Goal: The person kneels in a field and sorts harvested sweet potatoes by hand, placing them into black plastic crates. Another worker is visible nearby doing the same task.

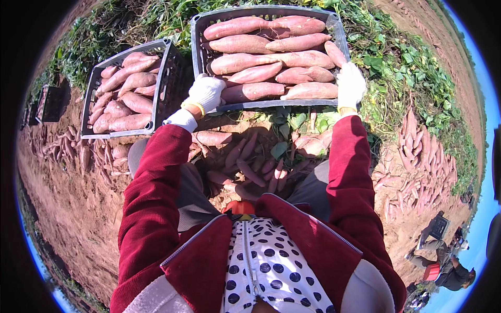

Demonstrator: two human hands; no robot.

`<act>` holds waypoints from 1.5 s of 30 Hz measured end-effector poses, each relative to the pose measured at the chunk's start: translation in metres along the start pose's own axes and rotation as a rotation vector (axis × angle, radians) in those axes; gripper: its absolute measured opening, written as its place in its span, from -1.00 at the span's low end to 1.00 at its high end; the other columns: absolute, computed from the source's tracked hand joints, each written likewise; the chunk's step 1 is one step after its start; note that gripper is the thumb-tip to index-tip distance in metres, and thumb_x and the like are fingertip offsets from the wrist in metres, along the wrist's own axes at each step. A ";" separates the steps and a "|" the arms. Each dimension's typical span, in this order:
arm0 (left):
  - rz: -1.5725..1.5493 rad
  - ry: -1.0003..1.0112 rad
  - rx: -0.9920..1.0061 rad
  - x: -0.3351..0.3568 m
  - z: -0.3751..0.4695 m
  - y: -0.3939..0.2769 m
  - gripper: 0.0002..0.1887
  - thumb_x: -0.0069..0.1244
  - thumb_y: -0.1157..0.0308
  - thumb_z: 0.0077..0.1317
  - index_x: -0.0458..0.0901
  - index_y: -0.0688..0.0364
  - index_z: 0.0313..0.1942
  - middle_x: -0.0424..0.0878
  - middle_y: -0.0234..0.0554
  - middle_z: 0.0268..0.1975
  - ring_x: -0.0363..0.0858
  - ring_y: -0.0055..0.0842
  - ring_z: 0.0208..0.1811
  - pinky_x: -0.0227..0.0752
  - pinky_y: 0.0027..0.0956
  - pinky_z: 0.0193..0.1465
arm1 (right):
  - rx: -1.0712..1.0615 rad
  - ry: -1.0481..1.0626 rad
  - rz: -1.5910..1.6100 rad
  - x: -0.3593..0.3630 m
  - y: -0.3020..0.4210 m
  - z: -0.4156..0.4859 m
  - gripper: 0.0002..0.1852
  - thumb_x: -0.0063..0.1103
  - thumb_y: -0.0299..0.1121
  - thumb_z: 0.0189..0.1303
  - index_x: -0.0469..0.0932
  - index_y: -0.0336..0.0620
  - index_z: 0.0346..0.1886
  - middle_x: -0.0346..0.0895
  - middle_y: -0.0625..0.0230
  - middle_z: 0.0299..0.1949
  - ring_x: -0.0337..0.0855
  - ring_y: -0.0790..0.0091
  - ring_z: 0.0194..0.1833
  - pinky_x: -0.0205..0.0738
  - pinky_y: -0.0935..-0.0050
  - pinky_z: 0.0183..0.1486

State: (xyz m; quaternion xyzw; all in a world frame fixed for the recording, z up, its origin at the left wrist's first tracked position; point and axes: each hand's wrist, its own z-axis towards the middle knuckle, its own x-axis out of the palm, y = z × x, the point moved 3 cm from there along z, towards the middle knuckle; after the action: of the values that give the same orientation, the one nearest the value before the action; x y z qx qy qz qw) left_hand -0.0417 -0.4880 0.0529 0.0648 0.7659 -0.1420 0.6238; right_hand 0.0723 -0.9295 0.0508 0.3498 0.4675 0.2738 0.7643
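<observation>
A black plastic crate [270, 103] full of sweet potatoes [242, 63] is in front of me, and both my hands grip it. My left hand [204, 94], in a white knit glove, holds its near left corner. On the right side near the front corner, my gloved right hand [350, 85] is closed around the rim. The reddish-pink roots lie in rows, mostly crosswise, with one slanted at the right end. Whether the crate rests on the vines or is lifted cannot be told. My fingers below the rim are partly hidden.
Left of it stands a second crate [155, 92] heaped with sweet potatoes. Loose sweet potatoes [250, 172] lie between my legs, with a large pile [424, 156] at right. Green vines [395, 70] border the far side. A person [450, 266] is at the lower right.
</observation>
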 end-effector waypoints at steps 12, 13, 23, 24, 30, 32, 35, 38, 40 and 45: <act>0.106 -0.130 0.041 0.011 0.006 0.002 -0.73 0.43 0.24 0.09 0.80 0.11 -0.24 0.83 -0.02 -0.31 0.78 0.04 -0.16 0.56 -0.01 0.08 | 0.392 0.605 0.428 -0.096 0.055 -0.005 -0.52 0.37 -0.31 0.47 0.63 -0.39 0.35 0.79 0.24 -0.09 0.76 0.47 -0.25 0.65 0.52 -0.24; 0.098 -0.117 0.056 0.011 0.007 0.002 -0.73 0.43 0.25 0.09 0.80 0.11 -0.24 0.83 -0.01 -0.30 0.77 0.05 -0.16 0.56 0.00 0.08 | 0.411 0.622 0.401 -0.096 0.060 -0.010 -0.53 0.37 -0.31 0.47 0.64 -0.38 0.34 0.80 0.25 -0.10 0.76 0.48 -0.25 0.65 0.52 -0.23; 0.067 -0.039 0.079 0.004 0.002 -0.002 -0.64 0.39 0.27 0.09 0.78 0.09 -0.08 0.83 -0.06 -0.21 0.78 -0.11 0.02 0.57 0.03 0.09 | 0.300 0.549 0.195 -0.116 0.093 -0.007 -0.70 0.41 -0.20 0.43 0.82 -0.21 0.03 0.76 0.44 -0.34 0.57 0.67 -0.45 0.37 0.62 -0.42; 0.053 -0.007 0.100 -0.002 0.003 -0.004 -0.59 0.36 0.27 0.09 0.77 0.09 -0.01 0.84 -0.06 -0.19 0.80 -0.13 0.04 0.56 0.04 0.14 | 0.290 0.503 0.151 -0.118 0.095 -0.006 -0.70 0.42 -0.18 0.43 0.82 -0.21 0.00 0.76 0.44 -0.35 0.56 0.68 -0.46 0.36 0.62 -0.43; -0.082 -0.061 0.054 -0.042 0.007 -0.025 -0.48 0.33 0.19 0.24 0.73 0.12 0.21 0.85 0.02 0.03 0.78 -0.03 0.14 0.59 0.01 0.21 | 0.251 0.339 0.077 -0.118 0.110 -0.002 -0.69 0.49 -0.12 0.37 0.84 -0.17 -0.05 0.75 0.46 -0.42 0.54 0.68 -0.51 0.35 0.60 -0.45; -0.200 -0.133 0.068 -0.046 0.006 -0.034 -0.39 0.33 0.11 0.31 0.68 0.10 0.33 0.82 0.07 0.13 0.76 0.02 0.18 0.56 0.00 0.30 | 0.267 0.329 0.136 -0.118 0.118 -0.001 -0.69 0.48 -0.13 0.38 0.84 -0.18 -0.04 0.74 0.46 -0.43 0.53 0.69 -0.51 0.33 0.61 -0.45; -0.222 -0.272 0.147 -0.049 0.007 -0.048 -0.35 0.32 0.06 0.33 0.66 0.13 0.36 0.77 0.07 0.23 0.71 0.03 0.26 0.53 0.01 0.37 | 0.245 0.349 0.244 -0.113 0.132 -0.001 -0.70 0.44 -0.17 0.42 0.83 -0.20 0.00 0.74 0.45 -0.39 0.53 0.68 -0.51 0.29 0.61 -0.48; -0.326 -0.468 0.259 -0.067 0.005 -0.054 -0.32 0.30 -0.06 0.38 0.66 0.20 0.35 0.76 0.08 0.23 0.69 0.00 0.28 0.53 -0.01 0.37 | 0.163 0.517 0.392 -0.098 0.145 -0.007 -0.71 0.35 -0.25 0.48 0.80 -0.26 0.06 0.76 0.40 -0.32 0.59 0.64 -0.46 0.39 0.62 -0.43; -0.609 -0.319 0.129 -0.079 0.004 -0.046 -0.27 0.29 -0.09 0.41 0.63 0.28 0.38 0.72 0.16 0.30 0.66 0.00 0.35 0.54 -0.06 0.40 | 0.164 0.603 0.432 -0.085 0.152 -0.010 -0.68 0.28 -0.30 0.56 0.76 -0.36 0.13 0.80 0.32 -0.22 0.65 0.59 -0.41 0.52 0.63 -0.36; -1.279 -0.141 0.278 -0.114 -0.010 -0.041 -0.11 0.32 0.08 0.47 0.31 0.37 0.61 0.48 0.10 0.55 0.43 -0.29 0.59 0.35 -0.22 0.59 | 0.085 0.677 0.608 -0.048 0.175 -0.031 -0.71 0.22 -0.35 0.58 0.76 -0.37 0.11 0.81 0.31 -0.18 0.70 0.56 -0.36 0.55 0.60 -0.34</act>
State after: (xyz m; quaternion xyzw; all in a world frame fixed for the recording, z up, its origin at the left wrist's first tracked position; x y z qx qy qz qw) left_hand -0.0380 -0.5155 0.1714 -0.3327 0.5852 -0.5860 0.4510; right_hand 0.0084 -0.8509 0.2043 0.3927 0.5779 0.5653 0.4384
